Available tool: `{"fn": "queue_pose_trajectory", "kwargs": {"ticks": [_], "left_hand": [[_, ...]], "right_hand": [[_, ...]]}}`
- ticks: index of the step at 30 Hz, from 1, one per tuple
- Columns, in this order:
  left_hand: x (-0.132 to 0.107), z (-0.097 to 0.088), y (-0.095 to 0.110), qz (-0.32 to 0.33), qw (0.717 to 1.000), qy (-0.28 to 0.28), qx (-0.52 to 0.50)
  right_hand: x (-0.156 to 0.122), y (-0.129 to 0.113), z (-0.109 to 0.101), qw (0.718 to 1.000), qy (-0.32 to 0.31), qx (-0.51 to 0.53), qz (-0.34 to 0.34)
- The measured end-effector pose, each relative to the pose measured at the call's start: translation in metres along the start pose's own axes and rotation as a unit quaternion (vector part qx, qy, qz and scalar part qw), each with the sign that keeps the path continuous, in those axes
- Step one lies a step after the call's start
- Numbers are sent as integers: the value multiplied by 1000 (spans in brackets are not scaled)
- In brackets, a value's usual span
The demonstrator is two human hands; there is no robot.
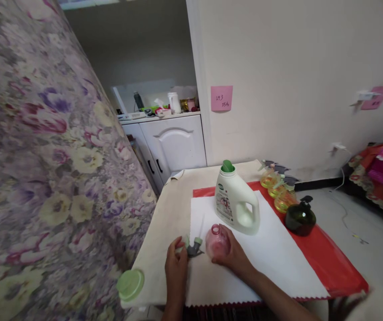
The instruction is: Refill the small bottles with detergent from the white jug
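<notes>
A pink bottle point(217, 245), its narrow mouth uncovered, is held by the right hand point(232, 255) above the near part of a white sheet point(274, 263), with fingers and thumb closed around its round side. Whether any liquid is contained in it cannot be told. Just to its left, a grey and green spray head point(196, 246) is met by the left hand point(177, 258), whose fingers are loosely curled; whether it is gripped or merely touched cannot be made out. The two hands are kept apart. Should the bottle be tilted, anything inside could be spilled through the open neck, and a smooth, rounded wall could be let slip if the grasp were loosened. The thin tube of the spray head, pointed toward the far side, could be bent or snagged if it were swung against the bottle.

Just beyond, a white jug point(226, 200) is stood upright with its green spout point(227, 166) uncapped; if it were knocked by the right hand or forearm, the sheet could be soaked. Farther right, on red cloth point(331, 258), yellow-filled spray bottles point(283, 203) and a dark green bottle point(300, 219) are lined up near the table's edge, where a fall could be caused by a tug on the cloth.
</notes>
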State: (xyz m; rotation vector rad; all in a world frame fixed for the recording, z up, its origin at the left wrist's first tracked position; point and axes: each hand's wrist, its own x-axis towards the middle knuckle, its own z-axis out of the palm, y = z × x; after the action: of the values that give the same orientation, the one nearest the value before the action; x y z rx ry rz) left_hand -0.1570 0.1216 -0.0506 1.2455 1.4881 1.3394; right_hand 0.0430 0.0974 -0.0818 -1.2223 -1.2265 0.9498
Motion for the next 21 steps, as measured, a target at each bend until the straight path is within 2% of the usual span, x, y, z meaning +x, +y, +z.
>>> {"fn": "queue_pose_trajectory", "kwargs": {"ticks": [3,7,11,15,17,21], "left_hand": [[-7,9,14,32,999,-31,29],[-17,24,27,74,993,-86,33],[-22,41,31,117,988,-105,8],[-25,61,27,155,984,-74,-50],[-25,70,23,182,980,-64,-47],[-20,78,12,241,966,-88,30]], "right_hand": [[-6,0,-4,1000,5,-26,12],[-24,-13,-23,999,10,-40,-17],[-33,-36,-58,994,88,-27,-53],[-13,-48,-94,973,216,15,-80],[5,-49,-106,965,253,9,-73],[38,-50,-115,976,211,-11,-47]]}}
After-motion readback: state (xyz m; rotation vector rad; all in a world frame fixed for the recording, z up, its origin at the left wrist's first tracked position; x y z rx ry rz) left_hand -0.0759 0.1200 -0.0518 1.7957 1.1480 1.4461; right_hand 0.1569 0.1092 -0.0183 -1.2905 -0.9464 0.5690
